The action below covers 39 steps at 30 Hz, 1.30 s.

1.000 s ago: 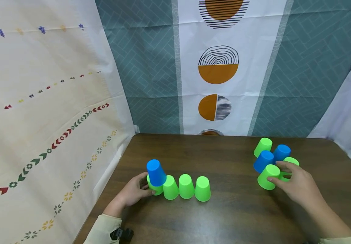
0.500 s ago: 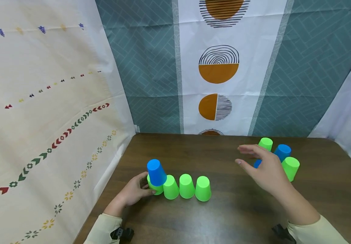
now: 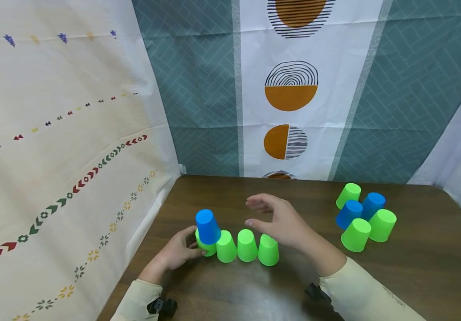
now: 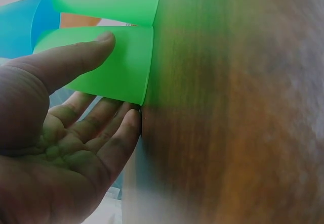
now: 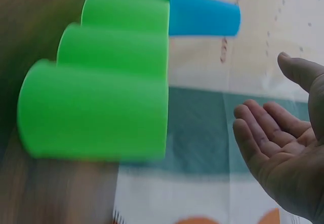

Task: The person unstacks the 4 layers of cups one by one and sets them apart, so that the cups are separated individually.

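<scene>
Four upside-down green cups line up at the left; the end green cup point(image 3: 207, 248) is held by my left hand point(image 3: 179, 249), thumb in front and fingers behind. An upside-down blue cup point(image 3: 208, 227) stands on top at that end, overlapping the second green cup point(image 3: 226, 247). Thumb and fingers lie around the end green cup point(image 4: 101, 67) in the left wrist view. My right hand point(image 3: 280, 219) hangs above and behind the row's right end, palm to the left and holding nothing. The outermost green cup point(image 5: 96, 113) looks largest in the right wrist view.
At the table's right stand two blue cups point(image 3: 349, 214) and three green cups point(image 3: 356, 235), upside down and close together. The brown table point(image 3: 314, 196) ends at a teal and white cloth point(image 3: 294, 147) behind and a patterned pale cloth point(image 3: 74, 214) on the left.
My right hand has let go of the near green cup in the right cluster and swept left, empty, to the row. The left hand keeps its hold on the end green cup.
</scene>
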Tool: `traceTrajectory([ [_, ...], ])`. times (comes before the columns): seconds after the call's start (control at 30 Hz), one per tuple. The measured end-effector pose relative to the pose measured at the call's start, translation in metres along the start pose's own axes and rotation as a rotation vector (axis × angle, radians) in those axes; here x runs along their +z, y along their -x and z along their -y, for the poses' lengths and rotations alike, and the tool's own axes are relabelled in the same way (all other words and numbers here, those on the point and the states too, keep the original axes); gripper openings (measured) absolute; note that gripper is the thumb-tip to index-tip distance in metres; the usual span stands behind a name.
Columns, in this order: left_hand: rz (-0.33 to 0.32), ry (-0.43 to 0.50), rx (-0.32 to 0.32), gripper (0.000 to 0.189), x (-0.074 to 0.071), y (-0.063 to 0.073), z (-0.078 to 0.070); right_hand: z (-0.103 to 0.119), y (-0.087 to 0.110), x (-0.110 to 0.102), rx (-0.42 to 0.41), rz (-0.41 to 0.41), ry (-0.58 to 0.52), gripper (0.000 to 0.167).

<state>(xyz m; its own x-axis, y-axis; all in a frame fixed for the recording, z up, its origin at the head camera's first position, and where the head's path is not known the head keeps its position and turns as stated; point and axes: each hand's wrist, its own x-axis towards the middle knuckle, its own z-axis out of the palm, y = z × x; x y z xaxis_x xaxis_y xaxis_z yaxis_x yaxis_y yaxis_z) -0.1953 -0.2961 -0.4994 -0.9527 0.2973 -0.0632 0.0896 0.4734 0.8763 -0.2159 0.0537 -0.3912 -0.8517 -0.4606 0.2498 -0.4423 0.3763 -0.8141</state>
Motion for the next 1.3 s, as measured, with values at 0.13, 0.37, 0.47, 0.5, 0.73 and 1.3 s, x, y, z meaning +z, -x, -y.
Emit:
traceTrajectory([
  [0.13,-0.002,-0.001,0.000,0.060,0.000,0.000,0.001,0.010,-0.013,0.026,-0.024,0.050,-0.025,0.057],
  [0.37,-0.002,0.002,-0.011,0.062,-0.001,-0.001,0.001,0.023,-0.029,0.060,-0.026,0.111,-0.017,0.071],
  [0.47,-0.006,-0.006,-0.016,0.062,-0.001,-0.002,0.000,0.025,-0.036,0.070,-0.035,0.109,-0.016,0.074],
  [0.5,-0.005,-0.007,-0.017,0.061,-0.001,-0.002,-0.001,0.025,-0.038,0.073,-0.037,0.107,-0.016,0.075],
  [0.73,0.007,-0.002,-0.003,0.061,-0.002,-0.001,-0.002,0.024,-0.045,0.088,-0.031,0.114,0.021,0.072],
  [1.3,0.022,0.032,0.017,0.058,-0.003,0.001,-0.007,0.017,-0.046,0.096,-0.009,0.098,0.025,0.056],
])
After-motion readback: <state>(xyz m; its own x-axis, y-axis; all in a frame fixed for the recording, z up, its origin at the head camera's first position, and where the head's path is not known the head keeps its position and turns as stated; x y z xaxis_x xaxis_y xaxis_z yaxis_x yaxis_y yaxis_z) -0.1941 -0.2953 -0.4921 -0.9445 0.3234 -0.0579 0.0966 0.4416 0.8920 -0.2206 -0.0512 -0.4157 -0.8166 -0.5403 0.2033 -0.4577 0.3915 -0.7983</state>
